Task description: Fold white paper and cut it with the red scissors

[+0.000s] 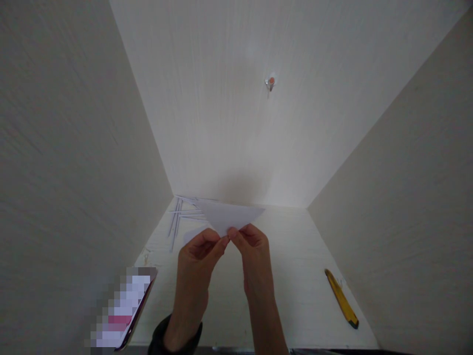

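I have both hands raised over the white desk (295,276), fingertips meeting at the lower point of a folded white paper triangle (231,215); my left hand (201,249) pinches that tip from the left, thumb and forefinger pressed together on it; my right hand (251,244) pinches the same tip from the right, fingers curled and closed on the sheet. The paper hangs in the air just above the desk, its long edge uppermost, near the back wall. Behind it to the left lie thin paper strips (179,217), flat on the desk; a yellow utility knife (342,298) lies well apart to the right; a phone (125,308) rests at the left front edge, its screen blurred; a small hook (271,82) sticks out of the back panel.
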{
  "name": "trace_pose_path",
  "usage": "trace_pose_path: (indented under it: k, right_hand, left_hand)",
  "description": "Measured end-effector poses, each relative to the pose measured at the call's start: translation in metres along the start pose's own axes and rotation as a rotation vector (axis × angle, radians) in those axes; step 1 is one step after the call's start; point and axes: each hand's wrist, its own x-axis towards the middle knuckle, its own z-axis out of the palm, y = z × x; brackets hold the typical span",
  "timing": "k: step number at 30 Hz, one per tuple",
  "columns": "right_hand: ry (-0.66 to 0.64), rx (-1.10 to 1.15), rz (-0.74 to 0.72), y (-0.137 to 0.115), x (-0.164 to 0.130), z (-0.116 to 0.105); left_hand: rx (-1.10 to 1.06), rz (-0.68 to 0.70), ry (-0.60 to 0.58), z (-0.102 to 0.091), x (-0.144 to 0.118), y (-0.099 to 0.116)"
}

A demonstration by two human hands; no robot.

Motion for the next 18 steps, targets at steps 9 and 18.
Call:
trace_pose_path:
  k: [9, 18]
  right_hand:
    - [0.04, -0.408, -0.17, -0.001, 0.002, -0.017]
    - [0.005, -0.427, -0.182, -0.008, 0.001, -0.017]
  left_hand:
    - [0.022, -0.035, -0.055, 0.001, 0.008, -0.005]
    - [-0.159, -0.077, 0.027, 0.009, 0.006, -0.005]
